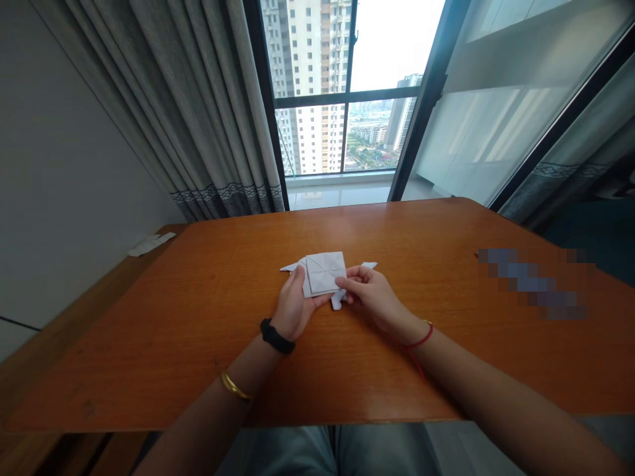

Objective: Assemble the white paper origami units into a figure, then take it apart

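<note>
A folded white paper piece (pixel 326 272), square on top with crease lines, is held up between both hands over the middle of the brown table. My left hand (pixel 296 305) grips its left and lower side, the thumb on the front and the fingers underneath. At the right edge, my right hand (pixel 371 291) pinches the paper between thumb and fingers. More white pointed paper parts stick out at the left, at the right and below the square; whether they all belong to the same piece I cannot tell.
The wooden table (pixel 198 277) spreads out around the hands. A white crumpled item (pixel 151 244) lies at the far left edge. On the right is a pixelated object (pixel 533 281). Curtains and a window stand behind the table.
</note>
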Tool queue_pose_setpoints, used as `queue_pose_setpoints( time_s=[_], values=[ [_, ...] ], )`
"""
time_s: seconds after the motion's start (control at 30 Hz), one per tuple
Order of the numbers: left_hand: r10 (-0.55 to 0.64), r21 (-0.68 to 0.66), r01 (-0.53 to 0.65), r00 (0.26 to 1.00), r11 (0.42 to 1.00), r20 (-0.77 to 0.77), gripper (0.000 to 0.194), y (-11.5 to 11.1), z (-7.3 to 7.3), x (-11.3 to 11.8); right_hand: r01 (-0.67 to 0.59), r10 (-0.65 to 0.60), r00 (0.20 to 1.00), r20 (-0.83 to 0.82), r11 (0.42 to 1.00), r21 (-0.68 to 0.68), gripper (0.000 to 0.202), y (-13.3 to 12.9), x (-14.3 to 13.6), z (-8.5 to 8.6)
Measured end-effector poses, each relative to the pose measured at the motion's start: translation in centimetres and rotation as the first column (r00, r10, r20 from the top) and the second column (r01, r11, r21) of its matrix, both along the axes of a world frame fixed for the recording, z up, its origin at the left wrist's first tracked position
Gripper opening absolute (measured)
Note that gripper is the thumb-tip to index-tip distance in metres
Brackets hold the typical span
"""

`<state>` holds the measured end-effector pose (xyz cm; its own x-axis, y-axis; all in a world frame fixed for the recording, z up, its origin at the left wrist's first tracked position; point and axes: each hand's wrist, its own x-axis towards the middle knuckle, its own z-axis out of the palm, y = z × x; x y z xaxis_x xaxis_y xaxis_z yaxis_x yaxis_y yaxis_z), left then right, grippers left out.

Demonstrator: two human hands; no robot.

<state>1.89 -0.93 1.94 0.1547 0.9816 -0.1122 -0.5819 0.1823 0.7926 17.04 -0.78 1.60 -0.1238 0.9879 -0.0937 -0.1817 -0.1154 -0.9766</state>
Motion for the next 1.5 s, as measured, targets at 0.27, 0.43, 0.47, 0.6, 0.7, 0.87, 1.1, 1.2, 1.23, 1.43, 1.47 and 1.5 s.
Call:
queue_pose_setpoints(
  time_s=[0.27, 0.43, 0.47, 0.6, 0.7, 0.87, 1.1, 1.2, 1.23, 1.43, 1.47, 1.5],
  values=[
    [-0.031, 0.159, 0.055, 0.989, 0.986, -0.148, 0.040, -0.7, -0.8, 0.8, -0.057, 0.005, 0.970, 0.243, 0.976, 0.208, 0.045, 0.1, 0.6, -0.2],
    [-0.045, 0.212, 0.110, 0.956, 0.971, -0.289, 0.035, -0.7, -0.9, 0.2, -0.155, -0.032, 0.847, 0.530, 0.940, 0.304, 0.024, 0.0, 1.3, 0.0],
    [-0.001, 0.226, 0.080, 0.944, 0.971, -0.329, 0.033, -0.7, -0.9, 0.0, -0.155, -0.080, 0.798, 0.598, 0.931, 0.331, 0.022, -0.1, 1.4, 0.1],
    [0.136, 0.254, -0.023, 0.890, 0.967, -0.435, 0.039, -0.8, -1.1, -0.5, -0.337, 0.078, 0.713, 0.697, 0.909, 0.244, 0.019, -0.6, 1.4, 0.2],
    [0.127, 0.233, -0.002, 0.843, 0.973, -0.523, 0.044, -0.7, -1.6, -0.4, -0.399, 0.134, 0.676, 0.724, 0.893, 0.207, 0.012, -0.7, 1.3, -0.2],
    [0.117, 0.302, 0.091, 0.788, 0.949, -0.604, 0.053, 0.2, -3.1, -0.5, -0.344, -0.110, 0.599, 0.793, 0.859, 0.379, 0.004, -0.1, 1.3, -0.7],
    [0.229, 0.439, 0.192, 0.638, 0.878, -0.736, 0.067, -0.1, -3.5, -0.6, -0.368, -0.054, 0.633, 0.772, 0.857, 0.361, 0.022, -0.1, 1.6, -0.1],
    [0.276, 0.473, 0.218, 0.581, 0.854, -0.766, 0.067, -0.4, -3.2, -0.5, -0.353, -0.084, 0.620, 0.780, 0.858, 0.373, 0.010, 0.0, 1.4, -0.4],
    [0.293, 0.482, 0.230, 0.555, 0.845, -0.778, 0.064, -0.4, -3.2, -0.5, -0.354, -0.096, 0.611, 0.786, 0.855, 0.380, 0.012, 0.1, 1.4, -0.6],
    [0.294, 0.474, 0.174, 0.589, 0.863, -0.753, 0.055, 0.1, -4.0, -0.7, -0.256, -0.109, 0.686, 0.719, 0.890, 0.379, 0.012, 0.8, 1.5, -1.9],
    [0.272, 0.463, 0.160, 0.628, 0.872, -0.729, 0.055, 0.2, -4.1, -0.7, -0.233, -0.107, 0.698, 0.708, 0.901, 0.366, 0.014, 0.9, 1.6, -2.1],
    [0.248, 0.453, 0.148, 0.671, 0.879, -0.699, 0.055, 0.2, -4.1, -0.7, -0.211, -0.105, 0.707, 0.699, 0.913, 0.350, 0.016, 1.0, 1.6, -2.3]
  ],
)
